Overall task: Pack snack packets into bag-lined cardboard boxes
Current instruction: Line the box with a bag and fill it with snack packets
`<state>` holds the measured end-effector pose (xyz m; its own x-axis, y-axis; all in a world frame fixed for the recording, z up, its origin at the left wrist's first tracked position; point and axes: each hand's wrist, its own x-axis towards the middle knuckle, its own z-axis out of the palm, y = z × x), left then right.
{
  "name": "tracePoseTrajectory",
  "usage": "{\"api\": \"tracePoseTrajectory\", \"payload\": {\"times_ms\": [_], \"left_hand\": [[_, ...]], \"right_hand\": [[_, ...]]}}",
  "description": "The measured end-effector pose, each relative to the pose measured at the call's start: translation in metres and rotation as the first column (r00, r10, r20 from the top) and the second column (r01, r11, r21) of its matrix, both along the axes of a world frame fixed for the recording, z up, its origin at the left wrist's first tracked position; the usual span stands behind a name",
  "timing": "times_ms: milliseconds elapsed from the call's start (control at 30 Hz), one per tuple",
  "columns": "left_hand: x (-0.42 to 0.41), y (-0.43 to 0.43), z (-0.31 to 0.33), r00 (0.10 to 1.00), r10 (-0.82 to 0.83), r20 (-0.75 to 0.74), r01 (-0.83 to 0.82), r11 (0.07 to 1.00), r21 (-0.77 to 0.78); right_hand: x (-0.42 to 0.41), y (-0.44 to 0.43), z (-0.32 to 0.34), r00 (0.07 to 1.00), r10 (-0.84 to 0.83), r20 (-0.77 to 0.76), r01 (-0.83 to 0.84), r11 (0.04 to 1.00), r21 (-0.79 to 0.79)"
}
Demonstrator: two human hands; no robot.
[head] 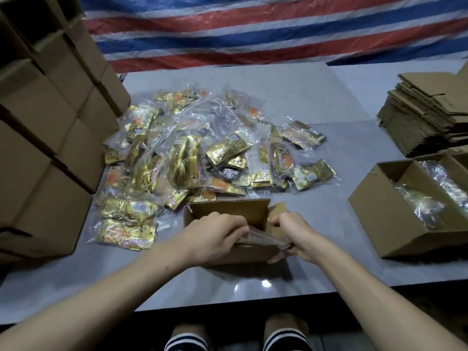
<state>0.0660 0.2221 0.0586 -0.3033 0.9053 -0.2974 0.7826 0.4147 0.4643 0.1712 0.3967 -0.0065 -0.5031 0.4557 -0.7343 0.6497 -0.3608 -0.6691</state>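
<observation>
Your left hand (215, 236) and right hand (295, 236) each pinch the mouth of the clear bag (260, 239) inside the box (228, 211), which stands open at the near side of the worktop (304, 97). Spread the film evenly, fold its rim over every wall and press it into the corners so it cannot slip. The snack packets (202, 153) lie heaped just behind the box, none inside yet

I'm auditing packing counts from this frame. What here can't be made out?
- Head view, front box interior: hidden by left hand, right hand and the clear bag they grip.
- Head view, snack packets: print too blurred to read.
- Head view, right box: cut off by the frame edge; glare on its liner hides contents.
</observation>
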Motion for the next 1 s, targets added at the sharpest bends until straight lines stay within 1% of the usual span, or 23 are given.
{"api": "tracePoseTrajectory", "payload": {"times_ms": [67,100,167,333,433,467,533,600,700,767,833,900,967,1000], "left_hand": [[-0.005,0.005,-0.004,0.985,0.064,0.163,-0.066,0.998,0.007],[-0.009,0.008,-0.005,0.973,0.096,0.209,-0.100,0.995,0.008],[-0.017,0.014,-0.007,0.965,0.133,0.227,-0.133,0.991,-0.016],[-0.023,0.026,-0.022,0.949,0.181,0.259,-0.156,0.981,-0.114],[-0.030,0.029,-0.029,0.932,0.253,0.260,-0.216,0.963,-0.161],[-0.033,0.028,-0.032,0.939,0.264,0.222,-0.226,0.957,-0.184],[-0.038,0.025,-0.040,0.968,0.247,0.042,-0.230,0.944,-0.238],[-0.037,0.021,-0.049,0.970,0.213,-0.120,-0.239,0.932,-0.273],[-0.031,0.022,-0.057,0.958,0.160,-0.238,-0.222,0.939,-0.264],[-0.024,0.023,-0.057,0.920,0.061,-0.388,-0.165,0.957,-0.240],[-0.017,0.018,-0.054,0.848,-0.029,-0.530,-0.073,0.983,-0.171],[-0.010,0.009,-0.048,0.814,-0.074,-0.576,0.023,0.995,-0.097],[-0.004,0.000,-0.041,0.821,-0.083,-0.564,0.102,0.995,0.001],[-0.001,-0.005,-0.037,0.839,-0.087,-0.538,0.128,0.991,0.039]], "right_hand": [[-0.002,0.001,-0.003,1.000,0.017,0.015,-0.018,0.999,0.050],[-0.002,0.001,-0.003,1.000,0.021,0.016,-0.022,0.999,0.048],[-0.002,-0.001,-0.003,1.000,0.025,0.017,-0.025,0.999,0.023],[0.000,0.000,-0.002,0.999,0.033,0.020,-0.034,0.998,0.057],[0.002,0.000,-0.002,1.000,0.018,0.000,-0.018,0.999,0.035],[0.002,0.000,-0.001,1.000,0.015,-0.003,-0.015,1.000,0.027],[0.002,-0.001,0.000,1.000,0.012,-0.003,-0.012,1.000,0.021],[0.001,-0.003,0.001,1.000,0.014,0.007,-0.014,0.999,0.036],[0.001,-0.003,0.002,1.000,0.023,0.016,-0.024,0.997,0.070],[0.002,-0.002,0.001,0.999,0.039,0.020,-0.041,0.994,0.098],[0.002,-0.001,-0.001,0.997,0.077,0.026,-0.080,0.982,0.172],[0.000,0.000,-0.002,0.994,0.102,0.040,-0.109,0.960,0.257],[-0.003,0.000,-0.003,0.992,0.119,0.041,-0.125,0.951,0.283],[-0.005,-0.001,-0.003,0.991,0.128,0.042,-0.135,0.947,0.292]]}}
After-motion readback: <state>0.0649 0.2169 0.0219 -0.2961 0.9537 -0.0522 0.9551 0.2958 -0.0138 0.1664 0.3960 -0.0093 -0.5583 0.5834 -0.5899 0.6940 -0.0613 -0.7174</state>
